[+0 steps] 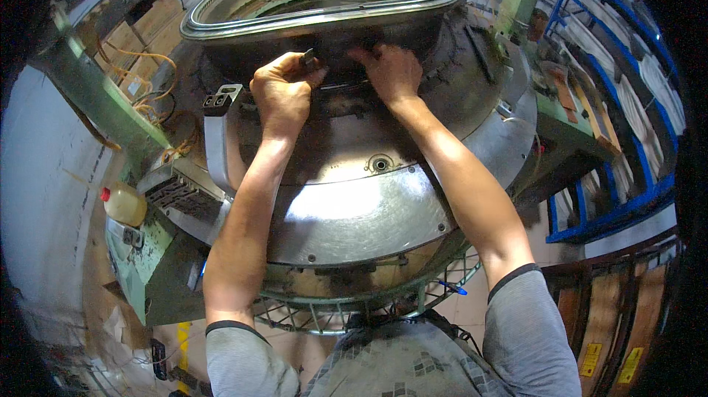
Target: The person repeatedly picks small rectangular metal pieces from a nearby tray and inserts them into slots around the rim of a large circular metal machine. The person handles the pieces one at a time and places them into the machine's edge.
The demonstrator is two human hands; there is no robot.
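1. Up at the dark curved metal wall, just below one shiny silver D-shaped rim, there are two bare hands at work.
2. Left hand: thumb and fingers pinching one small, dark, flat piece, held near that wall.
3. Right hand: fingers bent toward the wall; can't tell if they've got anything.
4. Below them, one broad silver curved metal plate, plus one grey upright metal handle on the left.
5. Containers: one translucent plastic bottle, one red cap, looks yellowish, can't tell how full. One blue metal rack on the right, holding several long whitish bundles.
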